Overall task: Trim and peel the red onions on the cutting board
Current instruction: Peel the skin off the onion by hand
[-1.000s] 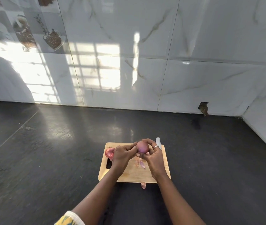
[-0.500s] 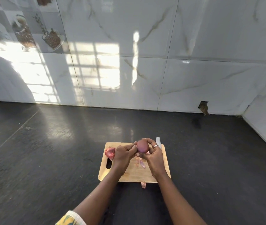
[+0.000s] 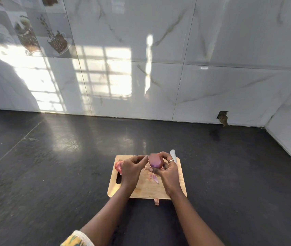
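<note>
Dark surface (image 3: pixel 52 174) holds board (image 3: pixel 146 189); right hand (image 3: pixel 169 173) grips onion (image 3: pixel 155 161) from five o'clock, left hand (image 3: pixel 131 168) pinches its nine o'clock edge.

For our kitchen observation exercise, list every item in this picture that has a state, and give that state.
Held onion, lifted above cutting board, gripped by right hand, pinched by left hand.
Second onion, lying on board, partly hidden.
Knife, blade behind right hand; held or lying unclear.
Peel scraps, loose on board.
Stray scrap, on counter beside board.
</note>
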